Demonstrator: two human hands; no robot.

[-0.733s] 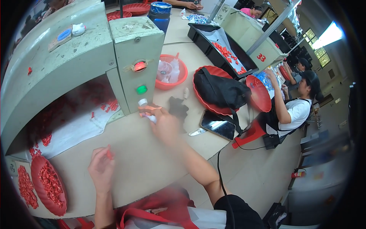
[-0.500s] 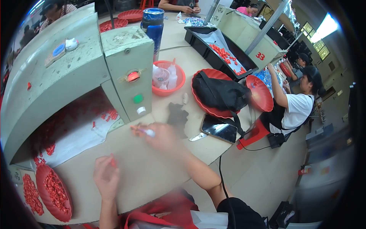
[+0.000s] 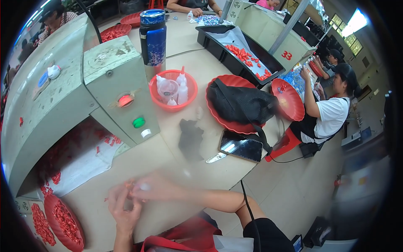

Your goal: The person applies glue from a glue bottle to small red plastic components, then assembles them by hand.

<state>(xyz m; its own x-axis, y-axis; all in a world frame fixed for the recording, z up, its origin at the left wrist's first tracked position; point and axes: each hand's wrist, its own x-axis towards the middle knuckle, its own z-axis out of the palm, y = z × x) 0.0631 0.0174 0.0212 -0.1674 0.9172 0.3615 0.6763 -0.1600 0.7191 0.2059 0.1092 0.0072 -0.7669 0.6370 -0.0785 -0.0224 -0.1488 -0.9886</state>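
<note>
I hold the left hand (image 3: pixel 123 210) half curled. The right hand (image 3: pixel 157 187), blurred, lies close beside it

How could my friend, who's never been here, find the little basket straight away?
Start at the big pale green machine on the left. Just past its right side, in front of the blue flask, sits the round basket. It holds whitish bottles, while the red plate beside it holds a black bag.

My head-worn fisheye looks down, close over my hands (image 3: pixel 124 212) and the table (image 3: pixel 94 182); the floor (image 3: pixel 289 180) lies farther off, right.
</note>
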